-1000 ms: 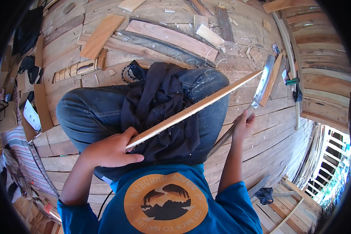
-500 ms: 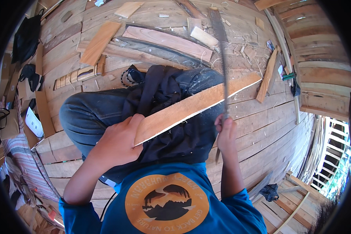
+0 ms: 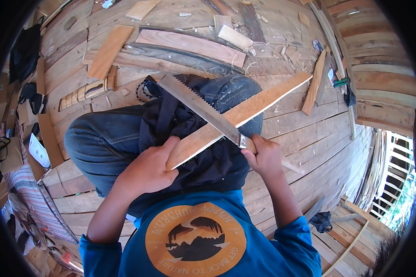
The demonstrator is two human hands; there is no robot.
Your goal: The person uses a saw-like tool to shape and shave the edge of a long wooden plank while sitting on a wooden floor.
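Note:
A long narrow wooden board reaches from my left hand, over my lap, to the far right, with a pale cut edge along its lower side. My left hand is closed around the board's near end. In my right hand is the handle of a hand saw. The saw's metal blade crosses over the middle of the board and slants to the far left, its broad side in view and its teeth toward the far right. Whether the blade touches the board I cannot tell.
Beyond my knees, boards and offcuts, among them a pinkish plank and a tan board, lie on the plank floor with wood shavings. Cardboard boxes stand at the left, a wooden wall at the right.
The saw has swung from upright and edge-on, farther right, to slanting left across the board with its broad side showing. The board's far end has shifted slightly farther away; my left hand still grips it.

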